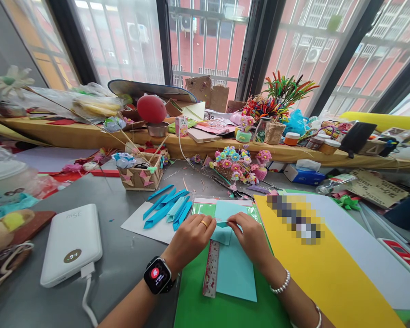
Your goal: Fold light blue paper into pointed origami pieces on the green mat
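Both hands (222, 237) — light blue paper (234, 269)

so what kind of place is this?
Probably a paper-craft workspace by a window. Both hands, left hand and right hand, fold a light blue paper beside a ruler; folded blue strips and paper flowers crowd the table.

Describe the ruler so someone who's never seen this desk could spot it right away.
Start at the green sheet on the grey table. The ruler lies on it just below the left hand, along the left edge of a light blue paper. It is the only narrow, clear strip with red markings.
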Demonstrator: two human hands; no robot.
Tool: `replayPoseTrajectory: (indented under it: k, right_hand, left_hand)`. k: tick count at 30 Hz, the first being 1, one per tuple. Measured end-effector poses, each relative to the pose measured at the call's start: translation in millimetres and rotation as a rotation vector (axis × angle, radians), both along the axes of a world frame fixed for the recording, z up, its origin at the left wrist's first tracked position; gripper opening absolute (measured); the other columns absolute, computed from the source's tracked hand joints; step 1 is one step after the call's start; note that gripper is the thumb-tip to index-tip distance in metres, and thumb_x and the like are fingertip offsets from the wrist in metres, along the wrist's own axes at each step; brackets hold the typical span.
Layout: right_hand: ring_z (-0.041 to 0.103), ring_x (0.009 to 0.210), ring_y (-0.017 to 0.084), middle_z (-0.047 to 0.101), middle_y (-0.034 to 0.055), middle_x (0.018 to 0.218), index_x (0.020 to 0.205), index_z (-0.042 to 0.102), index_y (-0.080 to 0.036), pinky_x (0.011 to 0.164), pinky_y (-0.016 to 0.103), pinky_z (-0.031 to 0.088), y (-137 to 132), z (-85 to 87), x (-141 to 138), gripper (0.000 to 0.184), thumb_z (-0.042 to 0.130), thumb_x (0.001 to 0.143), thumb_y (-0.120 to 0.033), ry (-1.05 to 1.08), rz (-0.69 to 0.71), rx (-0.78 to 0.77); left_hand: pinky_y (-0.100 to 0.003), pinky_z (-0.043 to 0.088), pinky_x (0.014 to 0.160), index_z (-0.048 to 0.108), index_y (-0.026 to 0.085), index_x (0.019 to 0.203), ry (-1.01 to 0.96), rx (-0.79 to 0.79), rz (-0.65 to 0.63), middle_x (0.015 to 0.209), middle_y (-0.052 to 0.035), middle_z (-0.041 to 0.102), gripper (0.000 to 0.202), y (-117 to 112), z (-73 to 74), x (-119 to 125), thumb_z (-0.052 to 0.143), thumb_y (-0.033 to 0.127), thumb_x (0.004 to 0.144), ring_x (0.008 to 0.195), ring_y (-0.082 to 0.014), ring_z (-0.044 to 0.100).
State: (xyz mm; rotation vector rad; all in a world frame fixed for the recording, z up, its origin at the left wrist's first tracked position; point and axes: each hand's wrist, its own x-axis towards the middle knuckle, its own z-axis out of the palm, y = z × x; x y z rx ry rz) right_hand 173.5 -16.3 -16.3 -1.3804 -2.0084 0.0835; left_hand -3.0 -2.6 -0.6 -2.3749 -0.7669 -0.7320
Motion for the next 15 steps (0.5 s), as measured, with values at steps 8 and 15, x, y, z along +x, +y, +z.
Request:
replayPoseTrajectory:
  k: [8,15]
  right_hand:
    - [0.055,0.066,0.018,0.059,0.0043,0.068,0.071,0.056,-0.017,0.059,0.027,0.042,0.3,-0.9,0.0,0.018,0.042,0.083,-0.019,-0.049,-0.026,0.029]
    - [0.055,0.068,0.017,0.058,0.0040,0.072,0.076,0.054,-0.017,0.059,0.026,0.043,-0.7,4.3,-1.9,0.013,0.043,0.083,-0.020,0.109,-0.015,-0.008]
  left_hand:
    - [-0.028,0.045,0.058,0.054,0.012,0.085,-0.019,-0.015,-0.010,0.071,-0.0052,0.061,0.020,-0.6,1.3,0.2,0.035,0.009,0.084,0.067,-0.0165,0.058]
    - [-0.028,0.045,0.058,0.054,0.013,0.085,-0.050,-0.015,0.017,0.072,-0.0045,0.061,0.019,0.2,1.1,-0.8,0.036,0.011,0.084,0.066,-0.0160,0.057]
